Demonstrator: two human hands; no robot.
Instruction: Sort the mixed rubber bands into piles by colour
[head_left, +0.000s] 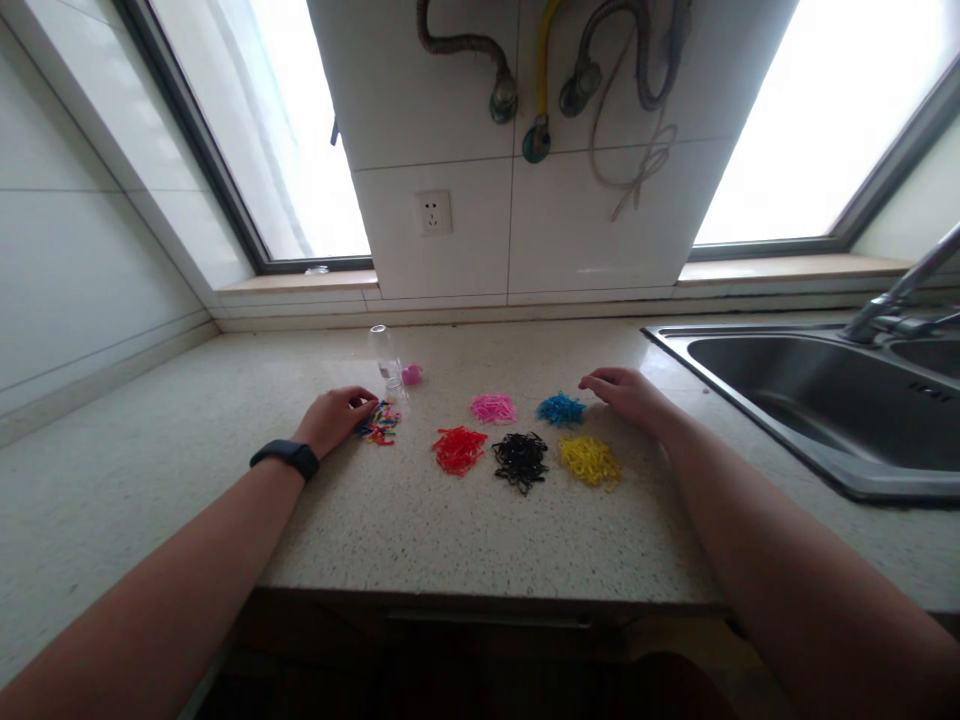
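Observation:
My left hand (335,417) touches a mixed-colour pile of small rubber bands (381,424), thumb and fingertips pinched together at its edge. Whatever lies between those fingertips is too small to make out. My right hand (624,392) is beside the blue rubber bands (561,408), fingers stretched toward them, with nothing visible in its grasp. Between the hands are pink rubber bands (493,408), red rubber bands (458,450), black rubber bands (520,458) and yellow rubber bands (590,461), each colour in its own heap.
Behind the mixed pile stands a clear bottle (384,355), with a round pink object (412,375) next to it. A steel sink (780,400) with a faucet (892,305) is set into the countertop (450,545) at right. Hoses and a socket (433,213) are on the tiled wall.

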